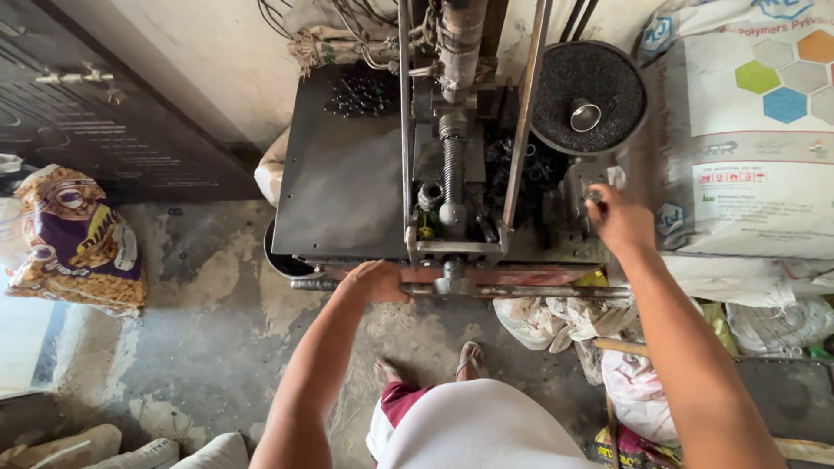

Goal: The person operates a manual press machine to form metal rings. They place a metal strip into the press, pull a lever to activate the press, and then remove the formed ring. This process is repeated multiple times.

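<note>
Left hand [375, 280] grip closed around the machine's horizontal steel bar [521, 292]. Right hand [618, 219] grip pinching a small metal knob [593, 196] beside the granule-filled hopper [588, 95].

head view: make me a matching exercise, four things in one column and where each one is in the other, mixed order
Things:
1. left hand
2. right hand
3. round tray of black granules
4. printed snack bag

Places:
A. on the floor at far left
B. gripping the horizontal bar at the machine's front
C. top right of the machine
D. at the machine's right side, below the tray

Pairs: 1-B, 2-D, 3-C, 4-A
</note>
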